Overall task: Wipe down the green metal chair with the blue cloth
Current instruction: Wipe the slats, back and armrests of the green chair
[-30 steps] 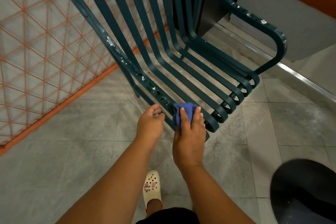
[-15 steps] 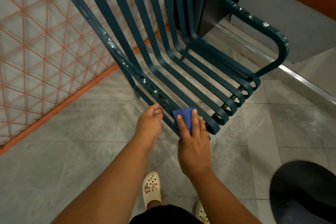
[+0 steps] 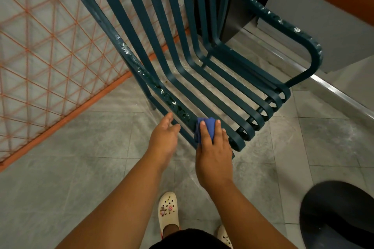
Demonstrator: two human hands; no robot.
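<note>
The dark green metal chair (image 3: 204, 79) fills the upper middle of the head view, its slatted seat curling down at the front edge. White paint flecks mark its left frame bar and right armrest. My right hand (image 3: 213, 153) presses the folded blue cloth (image 3: 206, 128) onto the front end of the left frame bar, fingers spread over the cloth. My left hand (image 3: 165, 135) hovers just left of that bar, fingers loosely curled, holding nothing; its fingertips are close to the bar's underside.
An orange wire-mesh panel (image 3: 46, 50) leans at the left. A grey wall with a metal skirting strip (image 3: 323, 87) runs behind the chair on the right. A dark round object (image 3: 340, 216) sits at the lower right. Grey floor tiles (image 3: 81, 168) lie below, and my feet in white clogs (image 3: 168, 211).
My right hand has slid the cloth slightly up and right along the bar's front end. The left hand has opened a little and stays beside the bar.
</note>
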